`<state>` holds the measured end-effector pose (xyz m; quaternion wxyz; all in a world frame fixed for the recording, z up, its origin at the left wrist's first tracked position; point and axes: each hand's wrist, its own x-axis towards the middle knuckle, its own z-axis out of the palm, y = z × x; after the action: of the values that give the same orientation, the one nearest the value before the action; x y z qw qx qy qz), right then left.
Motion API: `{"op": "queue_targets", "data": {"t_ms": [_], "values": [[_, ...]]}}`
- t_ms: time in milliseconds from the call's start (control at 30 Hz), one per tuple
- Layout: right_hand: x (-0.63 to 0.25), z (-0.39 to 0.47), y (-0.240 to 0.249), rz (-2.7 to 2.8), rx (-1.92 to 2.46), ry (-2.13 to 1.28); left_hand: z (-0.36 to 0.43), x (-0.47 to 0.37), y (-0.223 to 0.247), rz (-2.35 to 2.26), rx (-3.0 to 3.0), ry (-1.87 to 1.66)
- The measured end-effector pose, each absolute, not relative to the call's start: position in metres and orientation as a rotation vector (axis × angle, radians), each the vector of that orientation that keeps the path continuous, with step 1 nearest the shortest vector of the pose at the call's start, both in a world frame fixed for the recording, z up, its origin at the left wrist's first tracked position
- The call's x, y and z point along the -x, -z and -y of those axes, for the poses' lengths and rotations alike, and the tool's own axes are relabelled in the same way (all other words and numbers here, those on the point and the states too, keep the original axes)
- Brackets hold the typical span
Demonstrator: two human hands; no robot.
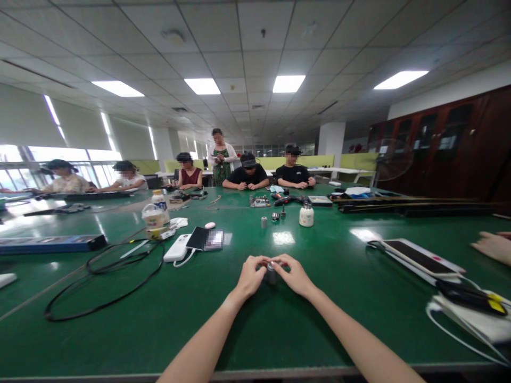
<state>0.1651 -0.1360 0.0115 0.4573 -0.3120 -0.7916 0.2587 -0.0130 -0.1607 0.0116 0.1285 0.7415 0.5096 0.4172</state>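
A small grey metal cylinder stands on the green table in front of me. My left hand grips it from the left, fingers curled at its top. From the right, my right hand meets it with thumb and fingers at the upper rim. The fingertips of both hands nearly touch over the cylinder. Farther back stand another grey cylinder, some small dark metal parts and a white round jar.
Left of my hands lie a white power bank, a dark phone and a looped black cable. Tablet-like devices and cables lie at right, near another person's hand. Several people are across the table.
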Motion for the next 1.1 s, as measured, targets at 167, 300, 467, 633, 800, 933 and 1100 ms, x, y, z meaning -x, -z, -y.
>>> {"op": "queue_targets", "data": {"t_ms": [167,300,467,633,800,933,1100], "values": [[-0.165,0.134,-0.01,1.955,0.779,-0.712,0.161,0.014,-0.013,-1.501,-2.145,-1.261],[-0.164,0.132,-0.009,1.964,0.784,-0.802,0.161,0.014,-0.014,-1.502,-2.147,-1.294],[-0.164,0.131,-0.006,1.957,0.772,-0.912,0.161,0.014,-0.014,-1.484,-2.165,-1.324],[-0.164,0.128,-0.003,1.946,0.751,-0.975,0.166,0.012,-0.02,-1.421,-2.204,-1.351],[-0.166,0.126,-0.001,1.972,0.744,-1.008,0.171,0.008,-0.024,-1.379,-2.24,-1.381],[-0.167,0.128,0.0,2.007,0.717,-1.01,0.17,0.008,-0.022,-1.412,-2.265,-1.381],[-0.167,0.131,-0.001,2.037,0.683,-0.992,0.166,0.009,-0.017,-1.479,-2.311,-1.348]]}}
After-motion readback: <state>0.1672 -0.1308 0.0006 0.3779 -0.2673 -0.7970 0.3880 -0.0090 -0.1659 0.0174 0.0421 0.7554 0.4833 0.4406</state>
